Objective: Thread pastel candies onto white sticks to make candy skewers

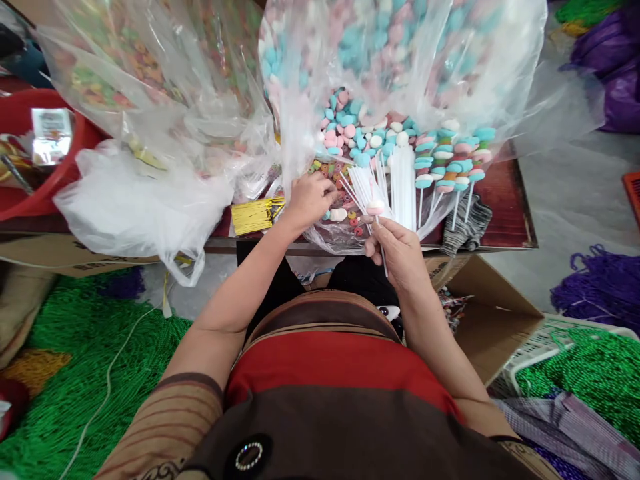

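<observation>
My right hand (pixel 403 257) pinches a thin white lollipop stick (pixel 385 260) with a pale pink and white marshmallow candy (pixel 375 207) threaded near its upper part. My left hand (pixel 311 199) is over the small ring-shaped gummies (pixel 327 167), its fingers bent down and drawn together; what they hold, if anything, is hidden. White candies (pixel 339 215) lie just right of that hand. Behind my right hand is a bundle of white sticks (pixel 403 180). Finished candy skewers (pixel 451 160) in blue, pink, white and green lean to the right of it.
A large clear bag (pixel 400 40) of marshmallow candies stands at the back. Yellow twist ties (pixel 256 215) lie left of my left hand, near a white plastic bag (pixel 145 200). A red basin (pixel 85 150) is far left. A grey glove (pixel 467 223) and an opened carton (pixel 500 313) are at right.
</observation>
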Action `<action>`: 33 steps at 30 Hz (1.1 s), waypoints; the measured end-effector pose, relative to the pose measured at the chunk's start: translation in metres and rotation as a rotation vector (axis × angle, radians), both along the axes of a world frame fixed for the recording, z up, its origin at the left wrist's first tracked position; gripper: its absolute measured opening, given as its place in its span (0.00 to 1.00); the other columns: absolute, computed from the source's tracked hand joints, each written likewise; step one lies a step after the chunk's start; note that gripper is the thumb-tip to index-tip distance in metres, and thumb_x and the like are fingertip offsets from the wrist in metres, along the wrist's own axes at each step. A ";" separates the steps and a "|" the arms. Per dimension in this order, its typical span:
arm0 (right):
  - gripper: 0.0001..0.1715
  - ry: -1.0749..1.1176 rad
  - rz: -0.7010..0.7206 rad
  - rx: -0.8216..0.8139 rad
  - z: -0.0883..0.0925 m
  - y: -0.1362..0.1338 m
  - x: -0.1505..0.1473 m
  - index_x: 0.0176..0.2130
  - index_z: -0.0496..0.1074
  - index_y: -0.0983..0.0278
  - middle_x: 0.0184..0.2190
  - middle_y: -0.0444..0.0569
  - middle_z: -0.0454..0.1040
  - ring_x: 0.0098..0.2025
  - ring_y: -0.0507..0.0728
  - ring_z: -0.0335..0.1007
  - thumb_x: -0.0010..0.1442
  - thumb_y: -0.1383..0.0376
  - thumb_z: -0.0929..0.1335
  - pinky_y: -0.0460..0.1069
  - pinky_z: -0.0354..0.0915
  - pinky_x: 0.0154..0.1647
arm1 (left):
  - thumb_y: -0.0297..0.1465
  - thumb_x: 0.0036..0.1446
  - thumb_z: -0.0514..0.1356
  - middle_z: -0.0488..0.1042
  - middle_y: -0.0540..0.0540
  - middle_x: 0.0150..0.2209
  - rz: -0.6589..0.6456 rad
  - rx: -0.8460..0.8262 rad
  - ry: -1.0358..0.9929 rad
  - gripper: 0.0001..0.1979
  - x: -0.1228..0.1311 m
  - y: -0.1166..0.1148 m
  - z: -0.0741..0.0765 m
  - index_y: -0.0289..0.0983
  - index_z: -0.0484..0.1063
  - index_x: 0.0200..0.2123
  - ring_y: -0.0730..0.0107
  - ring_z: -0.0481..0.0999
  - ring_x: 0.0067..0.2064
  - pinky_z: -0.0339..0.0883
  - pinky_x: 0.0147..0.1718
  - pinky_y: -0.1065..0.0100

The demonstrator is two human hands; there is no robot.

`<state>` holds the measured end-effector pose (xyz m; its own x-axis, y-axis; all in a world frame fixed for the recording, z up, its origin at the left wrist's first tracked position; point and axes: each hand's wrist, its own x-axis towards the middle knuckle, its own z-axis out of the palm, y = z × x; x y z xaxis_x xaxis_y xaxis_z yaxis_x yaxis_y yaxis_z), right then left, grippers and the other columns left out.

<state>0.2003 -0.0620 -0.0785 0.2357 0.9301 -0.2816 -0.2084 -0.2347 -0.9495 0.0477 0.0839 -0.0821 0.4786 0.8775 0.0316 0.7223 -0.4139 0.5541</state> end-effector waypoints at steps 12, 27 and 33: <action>0.24 -0.008 0.009 -0.001 -0.004 0.002 -0.003 0.42 0.80 0.63 0.15 0.38 0.69 0.15 0.46 0.54 0.59 0.47 0.73 0.43 0.46 0.15 | 0.35 0.59 0.61 0.77 0.50 0.30 0.108 -0.354 -0.390 0.08 -0.017 0.012 -0.007 0.37 0.75 0.30 0.69 0.73 0.35 0.66 0.40 0.66; 0.28 -0.044 -0.120 0.030 0.007 0.000 0.020 0.44 0.81 0.64 0.16 0.38 0.68 0.15 0.46 0.54 0.57 0.45 0.75 0.43 0.47 0.15 | 0.37 0.67 0.59 0.80 0.44 0.38 -0.248 0.038 0.026 0.13 0.010 -0.024 0.017 0.42 0.84 0.36 0.57 0.75 0.45 0.63 0.51 0.54; 0.28 -0.039 -0.095 0.024 0.000 -0.001 0.016 0.45 0.80 0.64 0.16 0.38 0.68 0.14 0.46 0.53 0.59 0.44 0.74 0.44 0.47 0.15 | 0.30 0.67 0.55 0.80 0.40 0.45 -0.001 0.105 0.093 0.13 -0.008 0.009 0.014 0.40 0.82 0.40 0.52 0.74 0.52 0.61 0.54 0.52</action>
<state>0.2167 -0.0632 -0.0788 0.3338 0.9095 -0.2479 -0.1910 -0.1923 -0.9626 0.0401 0.0930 -0.0681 0.4847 0.8711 0.0792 0.7679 -0.4671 0.4383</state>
